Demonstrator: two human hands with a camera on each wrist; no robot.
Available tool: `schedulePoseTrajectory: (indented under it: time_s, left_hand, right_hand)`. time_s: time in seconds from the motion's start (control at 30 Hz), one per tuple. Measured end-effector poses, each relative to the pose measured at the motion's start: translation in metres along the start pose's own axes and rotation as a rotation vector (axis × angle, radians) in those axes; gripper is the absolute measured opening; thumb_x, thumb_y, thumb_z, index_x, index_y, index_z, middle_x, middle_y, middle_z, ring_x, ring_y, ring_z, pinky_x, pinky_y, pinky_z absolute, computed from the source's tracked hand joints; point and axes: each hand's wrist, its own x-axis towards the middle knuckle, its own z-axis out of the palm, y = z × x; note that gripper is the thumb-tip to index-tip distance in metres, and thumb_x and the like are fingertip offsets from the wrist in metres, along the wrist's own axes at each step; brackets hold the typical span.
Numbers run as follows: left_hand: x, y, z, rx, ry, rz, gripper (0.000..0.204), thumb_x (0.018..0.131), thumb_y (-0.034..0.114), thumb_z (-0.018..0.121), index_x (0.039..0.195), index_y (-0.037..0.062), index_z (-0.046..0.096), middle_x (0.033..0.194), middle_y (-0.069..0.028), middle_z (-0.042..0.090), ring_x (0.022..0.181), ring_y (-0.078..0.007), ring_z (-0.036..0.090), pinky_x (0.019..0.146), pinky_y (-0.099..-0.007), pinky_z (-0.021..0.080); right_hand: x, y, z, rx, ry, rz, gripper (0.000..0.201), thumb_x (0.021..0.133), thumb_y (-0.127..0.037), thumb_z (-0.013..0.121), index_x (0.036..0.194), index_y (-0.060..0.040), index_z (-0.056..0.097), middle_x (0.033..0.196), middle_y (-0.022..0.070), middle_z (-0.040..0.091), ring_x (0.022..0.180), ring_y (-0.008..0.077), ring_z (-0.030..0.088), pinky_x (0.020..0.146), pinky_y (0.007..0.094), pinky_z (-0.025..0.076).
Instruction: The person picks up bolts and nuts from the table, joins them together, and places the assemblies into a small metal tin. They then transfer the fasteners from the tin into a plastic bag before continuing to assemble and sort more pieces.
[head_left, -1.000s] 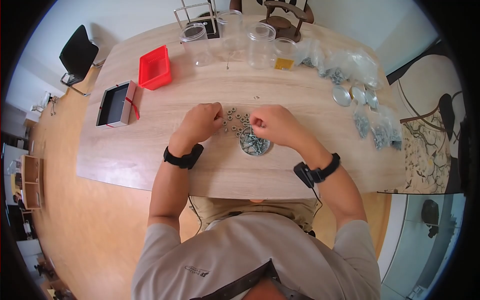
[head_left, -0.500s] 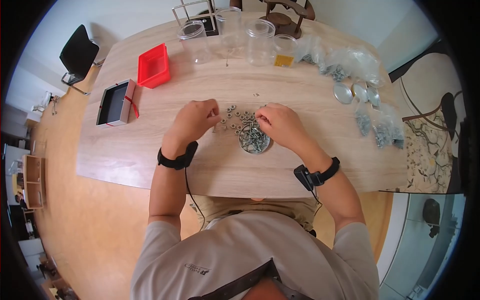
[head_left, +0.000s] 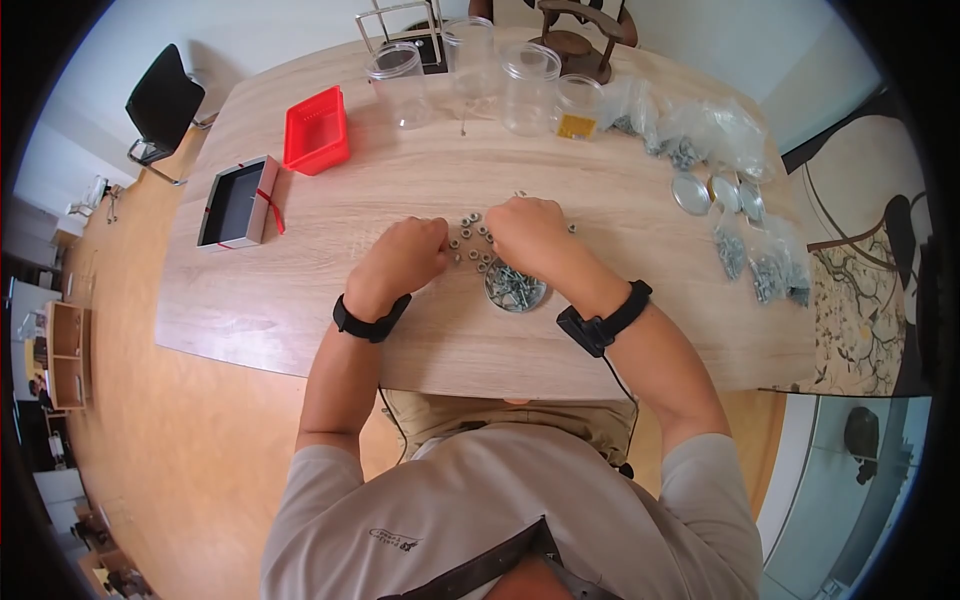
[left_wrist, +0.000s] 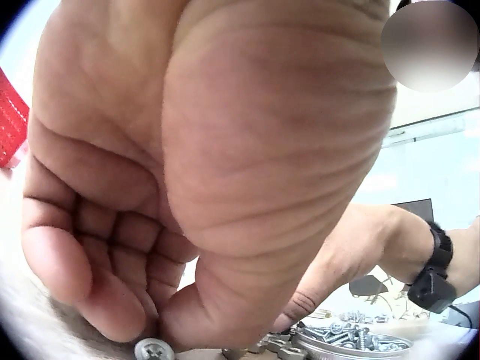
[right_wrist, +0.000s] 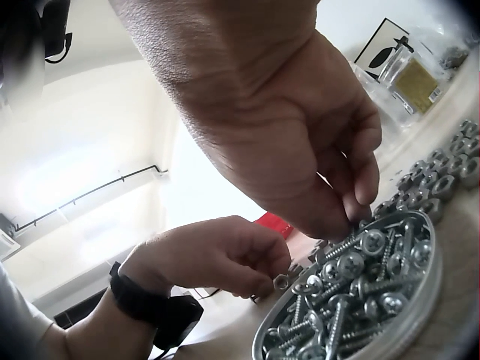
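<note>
My left hand (head_left: 403,258) is low over the table, left of the loose nuts. It pinches a screw (left_wrist: 154,349), its cross-slotted head showing below the fingertips in the left wrist view. My right hand (head_left: 525,235) reaches over the group of hex nuts (head_left: 473,254), covering part of it. Thumb and fingertips come together right at the nuts, just beyond the dish rim; whether they hold one I cannot tell. Silver screws (right_wrist: 352,292) fill a round shallow metal dish (right_wrist: 431,300), which sits below the right hand near me.
Clear plastic jars (head_left: 530,90) stand at the back. A red basket (head_left: 318,130) and an open grey box (head_left: 238,205) are at left. Bags of hardware (head_left: 770,265) and round metal lids (head_left: 690,193) lie at right.
My right hand has moved from the screw dish forward and left over the nuts. The left hand stays near its place, still with the screw.
</note>
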Motion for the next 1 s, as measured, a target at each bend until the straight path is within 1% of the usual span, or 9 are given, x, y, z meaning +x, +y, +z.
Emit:
schedulePoseTrajectory:
  time_s: [0.1, 0.3, 0.4, 0.5, 0.6, 0.7, 0.8, 0.93, 1.0]
  left_hand:
    - [0.000, 0.000, -0.004, -0.045, -0.026, -0.020, 0.015, 0.086, 0.011, 0.070, 0.096, -0.0006, 0.072, 0.092, -0.0232, 0.076, 0.091, -0.0434, 0.072, 0.080, -0.0500, 0.057]
    - [0.002, 0.008, -0.025, -0.360, -0.105, 0.012, 0.018, 0.089, 0.010, 0.070, 0.102, -0.0021, 0.072, 0.084, -0.0174, 0.074, 0.077, -0.0301, 0.071, 0.075, -0.0396, 0.057]
    - [0.002, 0.019, -0.022, -0.419, -0.036, 0.073, 0.017, 0.093, 0.008, 0.068, 0.107, -0.0019, 0.071, 0.080, -0.0100, 0.071, 0.073, -0.0187, 0.064, 0.072, -0.0345, 0.054]
    - [0.003, 0.031, -0.006, -0.558, 0.018, 0.176, 0.017, 0.097, 0.011, 0.070, 0.110, -0.0007, 0.071, 0.080, -0.0113, 0.071, 0.072, -0.0205, 0.065, 0.072, -0.0353, 0.054]
    - [0.004, 0.051, -0.008, -0.518, -0.119, 0.229, 0.018, 0.098, 0.013, 0.071, 0.110, 0.0003, 0.072, 0.081, -0.0132, 0.071, 0.072, -0.0233, 0.066, 0.072, -0.0355, 0.054]
    - [0.006, 0.053, 0.002, -0.367, -0.034, 0.257, 0.018, 0.096, 0.013, 0.073, 0.110, 0.0009, 0.073, 0.082, -0.0142, 0.072, 0.073, -0.0261, 0.068, 0.072, -0.0363, 0.054]
    - [0.005, 0.046, 0.005, -0.353, -0.099, 0.257, 0.016, 0.095, 0.012, 0.073, 0.108, 0.0017, 0.074, 0.082, -0.0139, 0.072, 0.074, -0.0268, 0.069, 0.073, -0.0368, 0.054]
    - [0.004, 0.045, 0.002, -0.344, -0.194, 0.241, 0.014, 0.093, 0.011, 0.074, 0.105, 0.0022, 0.073, 0.082, -0.0136, 0.073, 0.074, -0.0269, 0.069, 0.073, -0.0370, 0.055]
    - [0.001, 0.049, -0.005, -0.340, -0.281, 0.213, 0.015, 0.092, 0.010, 0.074, 0.105, 0.0023, 0.073, 0.081, -0.0140, 0.073, 0.074, -0.0271, 0.069, 0.074, -0.0369, 0.055]
  right_hand:
    - [0.002, 0.008, 0.000, 0.038, 0.000, 0.003, 0.013, 0.084, -0.019, 0.074, 0.088, -0.0071, 0.080, 0.090, 0.0188, 0.078, 0.088, 0.0387, 0.077, 0.077, 0.0494, 0.061]
    - [-0.034, 0.023, -0.026, 0.507, -0.128, 0.051, 0.008, 0.084, -0.017, 0.072, 0.083, -0.0112, 0.077, 0.088, 0.0111, 0.078, 0.082, 0.0361, 0.075, 0.075, 0.0467, 0.059]
    - [-0.059, 0.028, -0.005, 0.470, 0.059, 0.001, 0.011, 0.088, -0.019, 0.072, 0.088, -0.0082, 0.074, 0.086, 0.0118, 0.077, 0.082, 0.0365, 0.074, 0.075, 0.0474, 0.058]
    - [-0.081, 0.035, 0.003, 0.424, 0.146, 0.121, 0.017, 0.091, -0.019, 0.075, 0.101, -0.0055, 0.071, 0.080, 0.0129, 0.075, 0.074, 0.0311, 0.073, 0.070, 0.0420, 0.055]
    - [-0.092, 0.047, 0.023, 0.589, 0.097, 0.081, 0.022, 0.092, -0.019, 0.075, 0.108, -0.0059, 0.068, 0.081, 0.0117, 0.076, 0.073, 0.0305, 0.072, 0.069, 0.0408, 0.055]
    - [-0.102, 0.051, 0.029, 0.614, 0.184, 0.062, 0.018, 0.093, -0.017, 0.074, 0.107, -0.0060, 0.070, 0.080, 0.0117, 0.076, 0.070, 0.0293, 0.071, 0.067, 0.0397, 0.055]
    - [-0.115, 0.091, 0.013, 0.584, 0.252, 0.224, 0.018, 0.094, -0.017, 0.074, 0.109, -0.0069, 0.072, 0.076, 0.0125, 0.073, 0.066, 0.0280, 0.069, 0.063, 0.0398, 0.052]
    - [-0.148, 0.181, -0.027, 0.309, 0.580, 0.514, 0.020, 0.096, -0.020, 0.074, 0.113, -0.0090, 0.075, 0.071, 0.0148, 0.069, 0.062, 0.0282, 0.066, 0.060, 0.0422, 0.049]
    - [-0.167, 0.202, -0.048, 0.175, 0.536, 0.641, 0.025, 0.099, -0.030, 0.070, 0.113, -0.0101, 0.075, 0.085, 0.0209, 0.075, 0.082, 0.0406, 0.073, 0.073, 0.0496, 0.055]
